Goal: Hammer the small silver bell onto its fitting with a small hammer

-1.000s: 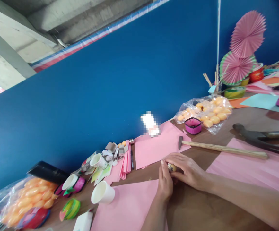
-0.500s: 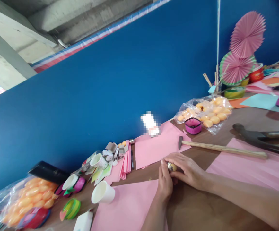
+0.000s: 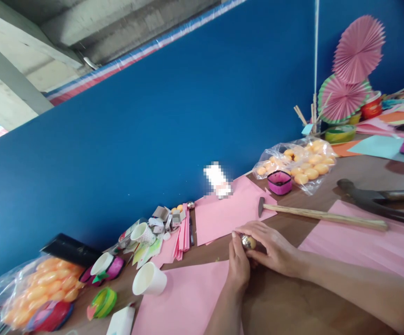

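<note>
Between my two hands, low over the brown table, is a small shiny silver-and-gold ball [image 3: 248,242]. My left hand [image 3: 239,266] closes on it from the left, fingers bent. My right hand [image 3: 269,247] wraps round its top and right side, with thumb and fingers on it. The ball's underside is hidden by the fingers. Pink paper [image 3: 184,293] lies left of my left wrist, and another pink sheet [image 3: 222,216] lies beyond my hands. A small hammer with a wooden handle [image 3: 320,215] rests behind my right hand.
A white cup [image 3: 149,279] stands at the left, near a bag of orange balls [image 3: 44,288]. Toward the back right are another bag of orange balls [image 3: 311,163], a purple box [image 3: 279,183] and a claw hammer [image 3: 372,200]. A blue wall [image 3: 153,130] bounds the table.
</note>
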Available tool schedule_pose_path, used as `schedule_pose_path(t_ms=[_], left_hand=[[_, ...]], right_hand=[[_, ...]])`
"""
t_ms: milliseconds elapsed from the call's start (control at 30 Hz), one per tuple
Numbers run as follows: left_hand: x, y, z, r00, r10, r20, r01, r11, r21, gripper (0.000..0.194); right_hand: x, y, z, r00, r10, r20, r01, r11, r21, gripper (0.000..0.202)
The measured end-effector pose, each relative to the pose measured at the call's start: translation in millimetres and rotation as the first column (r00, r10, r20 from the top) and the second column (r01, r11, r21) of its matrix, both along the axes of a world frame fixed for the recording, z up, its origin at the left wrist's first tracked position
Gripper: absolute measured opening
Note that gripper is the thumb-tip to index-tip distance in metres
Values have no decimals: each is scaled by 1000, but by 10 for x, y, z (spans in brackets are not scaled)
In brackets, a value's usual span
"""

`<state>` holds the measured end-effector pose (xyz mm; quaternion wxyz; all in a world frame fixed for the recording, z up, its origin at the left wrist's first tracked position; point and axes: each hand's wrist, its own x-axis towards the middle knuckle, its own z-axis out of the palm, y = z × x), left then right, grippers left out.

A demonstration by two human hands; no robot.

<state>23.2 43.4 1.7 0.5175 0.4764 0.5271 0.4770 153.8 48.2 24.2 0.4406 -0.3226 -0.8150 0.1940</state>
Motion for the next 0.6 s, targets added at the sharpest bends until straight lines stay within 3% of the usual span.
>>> schedule_pose_path(t_ms=[267, 400, 600], left_hand=[[-37, 37, -64, 996, 79, -38, -75, 992, 98, 48], [-30, 47, -63, 999, 36, -10, -35, 995, 96, 48], [-3, 14, 61, 997, -54, 47, 46, 989, 140, 45]], right_hand=[[-17, -3, -16, 1000, 1, -21, -1, 1000, 28, 56], [-15, 6, -21, 1000, -3, -14, 4, 1000, 19, 54], [-2, 10, -5, 1000, -16, -12, 16, 999, 34, 45]])
